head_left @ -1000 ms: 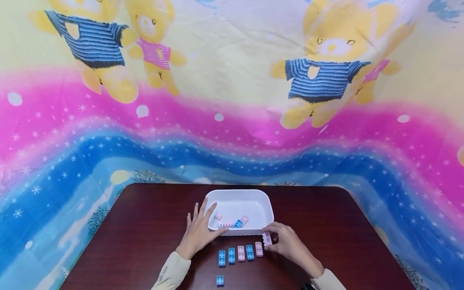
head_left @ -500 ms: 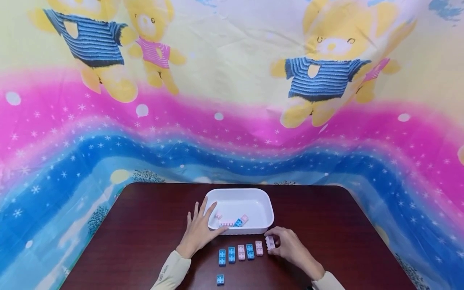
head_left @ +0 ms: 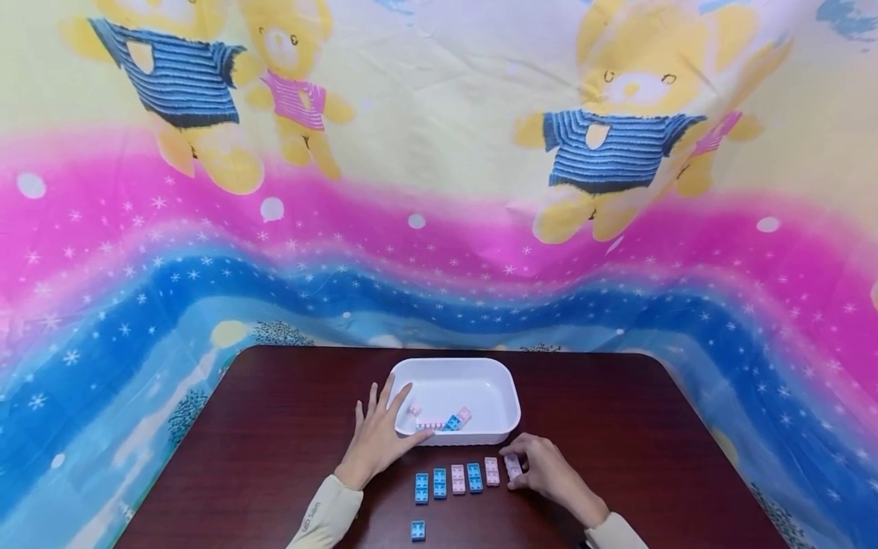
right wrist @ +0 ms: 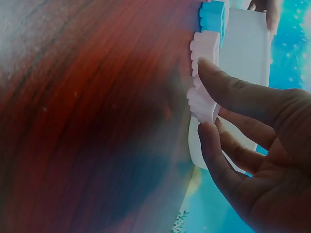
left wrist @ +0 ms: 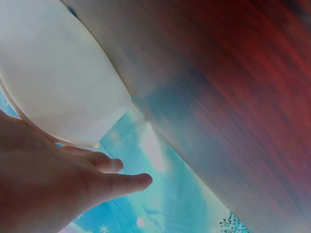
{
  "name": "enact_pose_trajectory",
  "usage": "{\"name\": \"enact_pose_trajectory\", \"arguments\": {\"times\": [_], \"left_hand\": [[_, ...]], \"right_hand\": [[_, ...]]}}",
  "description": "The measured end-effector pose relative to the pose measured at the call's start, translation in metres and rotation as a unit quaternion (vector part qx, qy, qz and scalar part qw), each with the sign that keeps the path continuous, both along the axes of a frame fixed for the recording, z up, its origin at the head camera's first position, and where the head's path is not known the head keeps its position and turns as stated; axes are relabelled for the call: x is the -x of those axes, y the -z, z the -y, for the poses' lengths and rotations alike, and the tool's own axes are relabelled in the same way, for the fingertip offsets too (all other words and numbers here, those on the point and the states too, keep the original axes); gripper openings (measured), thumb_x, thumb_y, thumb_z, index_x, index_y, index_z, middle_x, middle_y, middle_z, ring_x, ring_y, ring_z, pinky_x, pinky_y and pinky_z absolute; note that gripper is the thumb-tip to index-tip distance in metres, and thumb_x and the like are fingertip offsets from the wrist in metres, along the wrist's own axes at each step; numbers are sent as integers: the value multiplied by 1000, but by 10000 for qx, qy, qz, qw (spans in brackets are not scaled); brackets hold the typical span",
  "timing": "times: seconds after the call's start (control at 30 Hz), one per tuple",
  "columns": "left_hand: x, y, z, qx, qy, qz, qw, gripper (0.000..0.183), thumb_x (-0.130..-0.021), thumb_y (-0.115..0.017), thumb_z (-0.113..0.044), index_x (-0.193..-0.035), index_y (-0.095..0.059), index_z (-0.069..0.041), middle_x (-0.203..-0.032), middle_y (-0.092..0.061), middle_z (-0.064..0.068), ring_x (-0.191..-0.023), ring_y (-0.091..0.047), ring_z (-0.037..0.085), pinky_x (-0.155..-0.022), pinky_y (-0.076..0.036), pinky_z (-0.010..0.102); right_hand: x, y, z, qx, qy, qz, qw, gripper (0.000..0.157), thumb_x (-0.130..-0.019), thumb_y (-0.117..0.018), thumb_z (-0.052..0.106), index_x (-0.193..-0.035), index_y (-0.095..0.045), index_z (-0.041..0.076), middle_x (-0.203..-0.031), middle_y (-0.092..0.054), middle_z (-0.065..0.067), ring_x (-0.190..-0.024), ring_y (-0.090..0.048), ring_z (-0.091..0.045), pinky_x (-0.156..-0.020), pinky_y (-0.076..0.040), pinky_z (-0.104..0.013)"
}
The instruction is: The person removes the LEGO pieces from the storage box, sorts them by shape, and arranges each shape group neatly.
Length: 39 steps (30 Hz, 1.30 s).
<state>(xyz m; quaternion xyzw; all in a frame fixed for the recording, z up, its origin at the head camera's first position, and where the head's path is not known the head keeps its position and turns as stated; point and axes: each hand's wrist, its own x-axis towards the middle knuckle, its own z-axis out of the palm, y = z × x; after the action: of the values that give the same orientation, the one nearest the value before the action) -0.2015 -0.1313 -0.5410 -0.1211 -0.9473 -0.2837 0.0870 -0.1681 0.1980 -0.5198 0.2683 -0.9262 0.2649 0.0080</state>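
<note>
A pink building block (head_left: 512,467) stands at the right end of a row of building blocks in the head view. My right hand (head_left: 551,467) pinches it between thumb and fingertips, and the right wrist view shows its studded side (right wrist: 201,103). Beside it stand another pink block (head_left: 491,472), a blue one (head_left: 475,478) and several more towards the left. My left hand (head_left: 373,448) rests against the left side of a white plastic tray (head_left: 507,385), its fingers spread and its thumb along the front rim.
Inside the tray, near its front left, lie a blue block (head_left: 452,422), a long pink piece (head_left: 430,426) and other pink blocks. A single short blue block (head_left: 418,530) lies nearer me on the dark wooden table (head_left: 288,427). A printed cloth (head_left: 439,267) hangs behind.
My right hand has brought the pink block slightly right and towards me, away from the tray's corner into line with the row. My left hand keeps its place at the tray.
</note>
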Motion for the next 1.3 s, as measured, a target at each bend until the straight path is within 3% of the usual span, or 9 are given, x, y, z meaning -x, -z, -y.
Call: {"name": "enact_pose_trajectory", "arguments": {"times": [0.53, 0.73, 1.03, 1.3], "left_hand": [[1, 1, 0, 27, 7, 84, 10000, 101, -86, -69, -77, -164, -42, -20, -176, -17, 14, -158, -14, 53, -116, -15, 80], [1, 2, 0, 41, -10, 38, 10000, 99, -86, -70, -76, -164, -43, -21, -176, -17, 15, -157, -14, 53, -117, -15, 79], [1, 2, -1, 42, -37, 31, 10000, 99, -86, -70, -76, -164, -44, -21, -175, -19, 16, -157, -16, 54, -117, -15, 79], [2, 3, 0, 38, -43, 26, 10000, 100, -86, -70, -76, -164, -44, -20, -175, -19, 16, -157, -15, 53, -117, -15, 79]], "right_hand": [[3, 10, -1, -116, 149, 213, 9996, 45, -70, -100, 11, -110, -82, 3, -100, -74, 0, -94, -69, -19, -78, -58, -37], [3, 12, 0, -188, 115, 61, 9997, 45, -70, -100, 13, -111, -82, 5, -101, -74, -1, -95, -71, -23, -79, -58, -38], [-2, 15, -2, -6, 134, 72, 9999, 43, -72, -98, 11, -112, -82, 6, -99, -71, 3, -90, -65, -13, -76, -55, -35], [-4, 17, -3, 37, 151, -10, 9999, 47, -74, -97, 13, -118, -80, 5, -104, -71, 2, -97, -68, -16, -84, -58, -39]]}}
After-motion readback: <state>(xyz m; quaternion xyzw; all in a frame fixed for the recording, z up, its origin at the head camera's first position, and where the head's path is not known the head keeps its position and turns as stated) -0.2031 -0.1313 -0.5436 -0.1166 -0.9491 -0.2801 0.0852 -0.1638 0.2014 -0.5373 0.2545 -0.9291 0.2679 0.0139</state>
